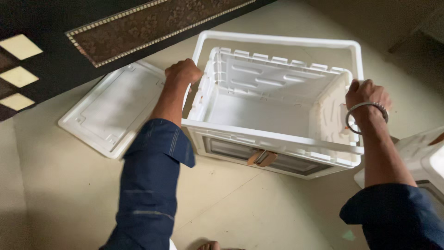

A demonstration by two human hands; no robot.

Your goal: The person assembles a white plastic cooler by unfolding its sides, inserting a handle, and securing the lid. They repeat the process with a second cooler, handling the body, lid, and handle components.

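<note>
A white plastic folding crate (277, 139) stands open on the pale floor, with a clear front window and a brown latch (262, 158). My left hand (183, 72) grips the crate's left rim with fingers closed over it. My right hand (366, 94), with a metal bangle (366, 111) at the wrist, grips the right rim where a side panel leans inward. Both arms wear dark blue sleeves. The inside of the crate holds nothing.
A flat white lid (113, 107) lies on the floor left of the crate. Another white plastic object (423, 155) sits at the right edge. A dark patterned door or panel (92, 32) runs along the top left. My toes (209, 245) show at the bottom.
</note>
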